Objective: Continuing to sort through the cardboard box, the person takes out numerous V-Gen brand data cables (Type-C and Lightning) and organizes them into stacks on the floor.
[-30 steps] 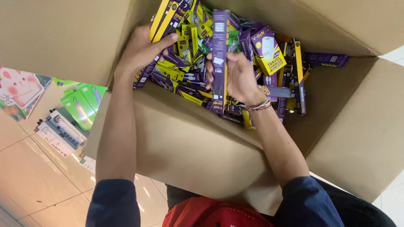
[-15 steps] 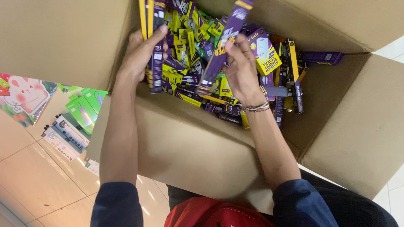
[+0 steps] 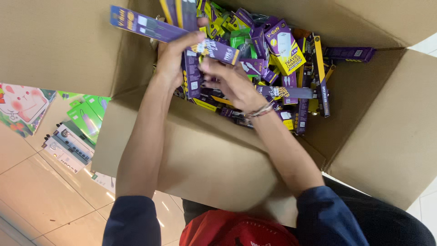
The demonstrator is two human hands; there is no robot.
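A big cardboard box (image 3: 218,164) holds several purple and yellow retail packages (image 3: 282,59). My left hand (image 3: 175,57) grips a long, flat purple package (image 3: 145,27) that lies tilted across the box's upper left. The package's right end reaches my right hand (image 3: 230,82), whose fingers touch it near its yellow-edged tip (image 3: 221,51). A beaded bracelet (image 3: 259,110) sits on my right wrist. Both forearms reach over the box's near wall.
On the tiled floor (image 3: 41,191) to the left lie green packages (image 3: 86,118), grey carded items (image 3: 66,143) and a colourful cartoon-printed pack (image 3: 20,107). The box flaps stand open at the left (image 3: 59,45) and right (image 3: 400,132).
The long purple package has swung from upright in my right hand to lying across towards the left. My left hand has left the packages at the box's left and now grips it.
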